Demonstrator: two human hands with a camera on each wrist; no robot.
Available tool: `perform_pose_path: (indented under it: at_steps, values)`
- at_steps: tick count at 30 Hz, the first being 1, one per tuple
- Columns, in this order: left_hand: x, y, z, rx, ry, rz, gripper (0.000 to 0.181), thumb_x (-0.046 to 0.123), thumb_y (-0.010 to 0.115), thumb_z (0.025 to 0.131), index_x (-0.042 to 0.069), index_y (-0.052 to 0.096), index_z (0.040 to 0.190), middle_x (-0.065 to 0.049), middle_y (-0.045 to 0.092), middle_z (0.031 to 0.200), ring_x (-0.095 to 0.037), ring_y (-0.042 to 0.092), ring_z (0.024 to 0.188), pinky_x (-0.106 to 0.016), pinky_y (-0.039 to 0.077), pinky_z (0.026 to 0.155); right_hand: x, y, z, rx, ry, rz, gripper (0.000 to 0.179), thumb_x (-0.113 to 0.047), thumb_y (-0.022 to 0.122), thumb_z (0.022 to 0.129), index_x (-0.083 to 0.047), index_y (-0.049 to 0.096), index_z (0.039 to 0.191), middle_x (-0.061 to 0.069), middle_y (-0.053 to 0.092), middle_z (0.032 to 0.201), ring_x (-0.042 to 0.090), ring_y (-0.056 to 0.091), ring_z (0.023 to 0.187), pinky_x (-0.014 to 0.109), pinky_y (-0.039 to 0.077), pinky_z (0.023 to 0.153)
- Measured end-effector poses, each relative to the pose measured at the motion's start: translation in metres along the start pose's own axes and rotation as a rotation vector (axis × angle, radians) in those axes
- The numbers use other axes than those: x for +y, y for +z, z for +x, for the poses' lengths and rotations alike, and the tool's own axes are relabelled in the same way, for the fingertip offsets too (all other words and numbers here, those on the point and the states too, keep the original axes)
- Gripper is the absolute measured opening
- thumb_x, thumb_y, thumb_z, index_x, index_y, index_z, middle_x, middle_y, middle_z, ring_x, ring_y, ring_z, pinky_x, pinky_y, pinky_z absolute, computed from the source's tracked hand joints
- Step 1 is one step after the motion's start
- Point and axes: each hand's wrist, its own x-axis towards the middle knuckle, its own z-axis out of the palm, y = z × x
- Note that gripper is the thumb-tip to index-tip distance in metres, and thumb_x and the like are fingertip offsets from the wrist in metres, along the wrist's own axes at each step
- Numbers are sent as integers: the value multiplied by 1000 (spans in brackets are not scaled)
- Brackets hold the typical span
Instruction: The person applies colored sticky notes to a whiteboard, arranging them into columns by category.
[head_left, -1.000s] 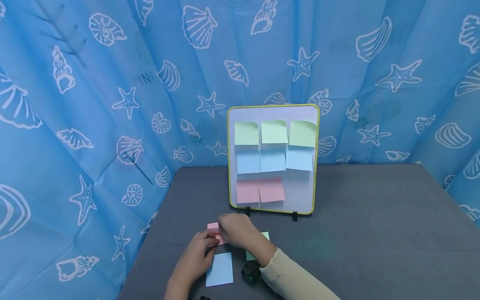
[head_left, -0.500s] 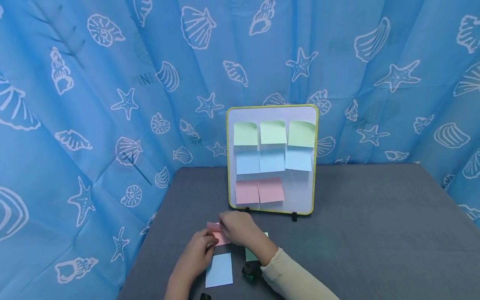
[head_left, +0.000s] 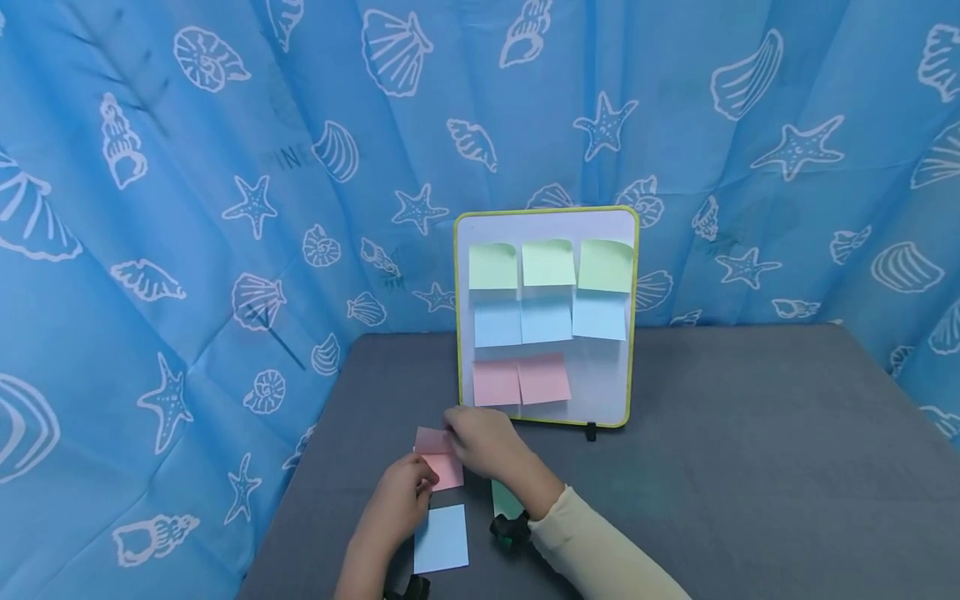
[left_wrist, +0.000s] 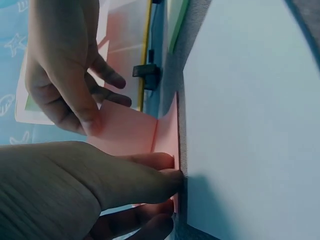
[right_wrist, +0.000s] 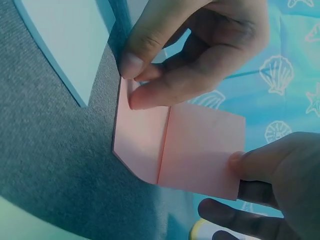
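**A:** Pink paper first: the square pink sticky note is peeling off the pink pad on the grey felt-covered table, folded up along a crease that runs across the pad, from your left side to your right. Your left hand holds the near edge of the pad, thumb and forefinger pinched on it.

**B:** And the right?

**A:** Your right hand has the lifted far edge between thumb and finger, so the free flap stands on the far side of the crease, towards the board. The right hand is the nearer one to that flap; the left only anchors the pad.

**B:** What lies around them?

**A:** Just nearer than the pink pad, a pale blue square pad lies flat beside your left hand. A green pad is partly hidden under your right wrist. Beyond both hands, upright on small black feet, stands the yellow-rimmed white board, carrying rows of green, blue and pink notes; its bottom row has a bare place at the right end. Behind it hangs the blue seashell-print curtain.
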Motion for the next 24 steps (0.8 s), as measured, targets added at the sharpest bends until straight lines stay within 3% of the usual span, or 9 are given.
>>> perform_pose_path:
  at_steps: [6,15,24]
  values:
    - [4,0,0,-3,-33,17,14,-4,77,90,9,81,93,2,66,92,-10,64,82,-31,61,75,2,-6,0,5,26,21,11,-21,67,106,-16,71,97,-4,65,82,8,52,66,23,46,60]
    - [10,4,0,27,-64,46,13,0,78,92,12,82,96,1,70,97,-15,70,89,-35,63,80,7,-23,0,95,5,28,8,-19,66,106,-16,70,99,-5,65,83,7,52,67,23,45,60]
    - [10,3,-4,72,-24,81,13,-5,77,90,7,82,92,0,70,93,-19,71,89,-41,63,84,4,-56,-3,287,-151,22,1,-13,71,102,-14,70,102,-4,67,83,8,56,69,26,52,65]
